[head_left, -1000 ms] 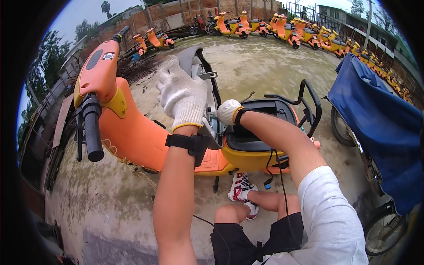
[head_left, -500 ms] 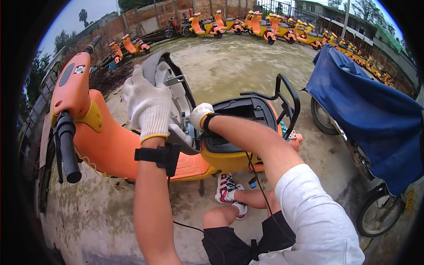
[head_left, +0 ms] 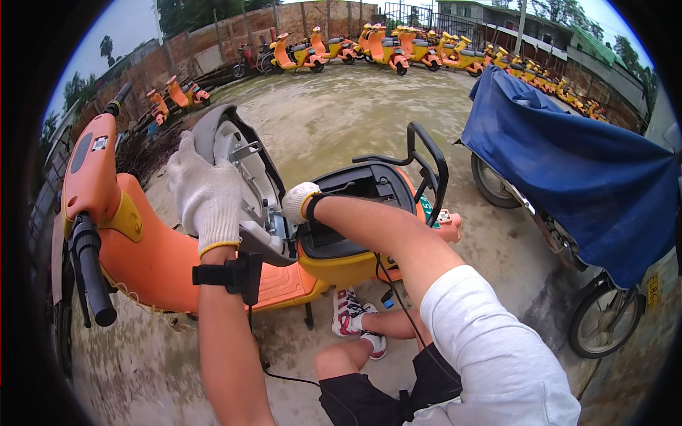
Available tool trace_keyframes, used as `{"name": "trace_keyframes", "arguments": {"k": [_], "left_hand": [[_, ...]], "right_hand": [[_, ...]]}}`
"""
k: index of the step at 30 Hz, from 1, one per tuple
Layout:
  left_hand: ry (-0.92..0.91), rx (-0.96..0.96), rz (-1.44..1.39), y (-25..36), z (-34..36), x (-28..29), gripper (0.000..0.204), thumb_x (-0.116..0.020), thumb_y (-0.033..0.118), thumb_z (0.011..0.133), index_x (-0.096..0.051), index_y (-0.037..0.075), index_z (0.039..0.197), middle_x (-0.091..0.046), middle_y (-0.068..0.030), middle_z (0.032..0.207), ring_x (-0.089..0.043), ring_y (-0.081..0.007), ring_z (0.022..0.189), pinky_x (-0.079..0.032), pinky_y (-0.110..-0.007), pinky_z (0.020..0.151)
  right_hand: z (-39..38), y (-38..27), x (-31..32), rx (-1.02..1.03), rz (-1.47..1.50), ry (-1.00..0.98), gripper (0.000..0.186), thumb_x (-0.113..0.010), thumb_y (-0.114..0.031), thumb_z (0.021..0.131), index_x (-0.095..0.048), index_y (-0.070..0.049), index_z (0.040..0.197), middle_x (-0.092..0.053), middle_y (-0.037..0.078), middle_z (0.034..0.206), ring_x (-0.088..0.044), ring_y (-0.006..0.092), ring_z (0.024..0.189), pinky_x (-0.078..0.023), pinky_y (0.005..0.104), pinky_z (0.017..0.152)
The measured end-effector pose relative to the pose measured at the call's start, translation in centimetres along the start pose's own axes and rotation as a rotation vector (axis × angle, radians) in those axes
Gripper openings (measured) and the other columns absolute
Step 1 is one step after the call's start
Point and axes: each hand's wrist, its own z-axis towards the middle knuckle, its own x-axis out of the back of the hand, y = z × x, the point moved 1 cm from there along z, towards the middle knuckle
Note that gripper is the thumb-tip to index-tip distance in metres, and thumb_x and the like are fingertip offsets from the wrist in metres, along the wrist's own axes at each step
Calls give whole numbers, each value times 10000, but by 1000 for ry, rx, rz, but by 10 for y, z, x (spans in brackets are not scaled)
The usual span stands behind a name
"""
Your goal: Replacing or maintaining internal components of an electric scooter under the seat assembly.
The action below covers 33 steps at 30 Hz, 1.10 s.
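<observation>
An orange and yellow scooter point(head_left: 153, 259) stands across in front of me, its grey seat point(head_left: 270, 167) tipped up toward the handlebar. My left hand point(head_left: 206, 186), in a white knitted glove, grips the outer side of this raised seat. At the seat's lower end, by the metal hinge point(head_left: 275, 224), is my gloved right hand point(head_left: 299, 201). It looks closed, with its fingers turned down and hidden, so what they hold cannot be made out. Right beside it lies the open black compartment point(head_left: 341, 241) under the seat. A black strap point(head_left: 231, 275) with a small device is around my left wrist.
A black rear rack point(head_left: 426, 160) rises behind the compartment. To the right stands a two-wheeler under a blue cover point(head_left: 568, 170). Black cables point(head_left: 387, 273) hang by my arms. More scooters point(head_left: 383, 46) line the far wall. The handlebar grip point(head_left: 96, 277) juts out at left.
My view has turned slightly, so the whole scene sits further left and lower. Both hands stay at the same places on the scooter, and the seat remains raised.
</observation>
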Motion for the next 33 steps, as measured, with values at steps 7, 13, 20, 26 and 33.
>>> {"name": "trace_keyframes", "arguments": {"k": [7, 13, 20, 26, 33], "left_hand": [[-16, 24, -3, 2, 0, 1, 596, -611, 172, 848, -496, 114, 1429, -543, -218, 1371, -521, -357, 1279, -416, -445, 1083], [-22, 40, 4, 3, 0, 5, 610, -612, 176, 849, -484, 113, 1442, -539, -215, 1379, -519, -358, 1283, -411, -442, 1090], [8, 13, 19, -7, 3, 0, 602, -620, 167, 830, -515, 109, 1419, -560, -221, 1358, -559, -365, 1243, -439, -446, 1069], [5, 40, 11, -7, 5, -1, 596, -635, 178, 821, -534, 114, 1405, -578, -207, 1345, -577, -359, 1224, -465, -446, 1043], [-30, 46, 38, -9, 4, 0, 611, -624, 233, 826, -519, 142, 1421, -543, -209, 1382, -558, -357, 1250, -458, -449, 1048]], "right_hand": [[0, 5, 5, 278, -201, 34, 244, -648, -239, 820, -773, -127, 997, -745, 126, 961, -721, 320, 916, -565, 429, 733], [-13, 3, 17, 260, -159, -37, 269, -653, -247, 823, -763, -117, 1032, -744, 128, 988, -721, 311, 924, -563, 424, 754], [-6, 1, 4, 174, -193, -8, 236, -642, -216, 820, -774, -96, 974, -741, 142, 989, -719, 318, 923, -560, 414, 755], [-5, 10, 11, 99, 68, -35, 325, -626, -314, 840, -763, -112, 1055, -736, 132, 1052, -710, 321, 973, -551, 444, 807], [5, 0, -4, 145, -255, -26, 259, -659, -227, 823, -772, -118, 1029, -742, 109, 1045, -719, 293, 955, -565, 418, 763]]}}
